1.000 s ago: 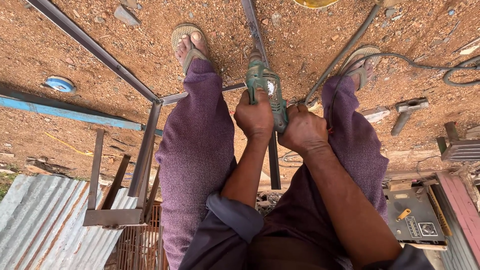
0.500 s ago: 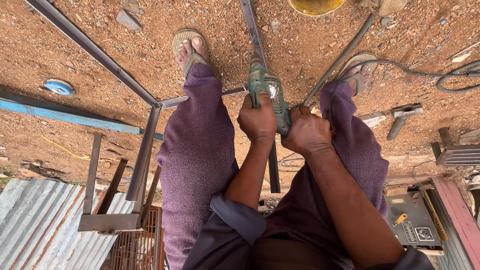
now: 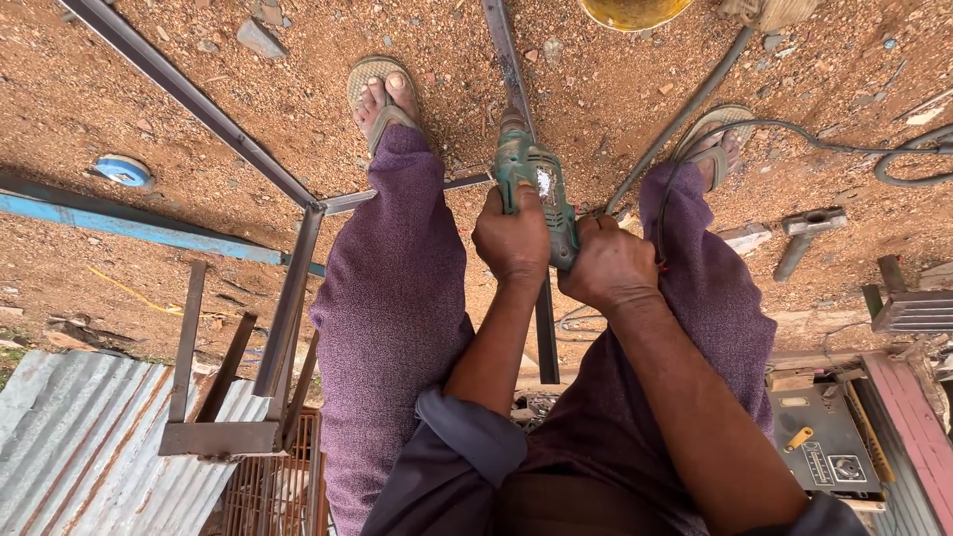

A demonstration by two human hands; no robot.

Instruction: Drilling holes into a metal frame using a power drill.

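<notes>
- Both grips, left hand (image 3: 511, 238) and right hand (image 3: 608, 268), are clamping the green drill (image 3: 536, 194) pressing on the steel bar (image 3: 508, 69).
- The bit could be skating off toward the sandalled foot (image 3: 382, 94); the cable (image 3: 794, 134) is risking a snag.

Drill (image 3: 534, 191) sits in the middle, btwn the two legs, tip down on a long metal bar (image 3: 506, 60). Left hand (image 3: 512, 238) on top of drill, right hand (image 3: 608, 266) just beside it at the back. Hammer (image 3: 806, 234) lies on the ground far right. Cable (image 3: 794, 134) runs right, past the right foot (image 3: 717, 144). Metal frame (image 3: 288, 298) stands left of left leg.
</notes>
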